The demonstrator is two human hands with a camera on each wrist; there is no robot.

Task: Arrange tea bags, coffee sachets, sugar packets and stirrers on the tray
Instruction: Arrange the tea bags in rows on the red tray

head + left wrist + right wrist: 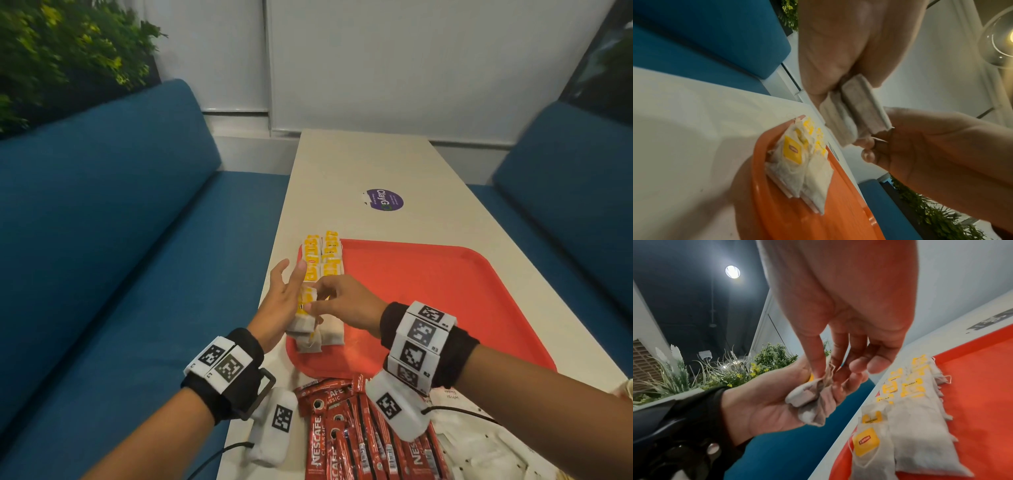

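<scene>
While the left hand (279, 303) lies palm-up just off the tray's left rim, a small clutch of tea bags (856, 112) rests across its fingers, which are nearly straight; its grip is a loose cradle more than a clasp. The right hand (346, 303) reaches across above the red tray (445, 291), and its thumb and forefinger pinch the top of one of those held bags, a narrow grip, the other fingers hanging loose.

Along the tray's left edge two rows of tea bags with yellow tags (323, 260) run from the far corner toward the near one, packed side by side; the outer row sits on or over the rim. Everything to the right of those rows is bare red tray floor, out to the right rim.

Just off the tray's near edge, coffee sachets (346, 431) lie in a loose red pile on the tabletop (359, 164), with white packets (479, 445) beside them to the right. Beyond the tray's far edge the tabletop carries a purple sticker (384, 199). Blue benches (102, 222) flank both long sides.
</scene>
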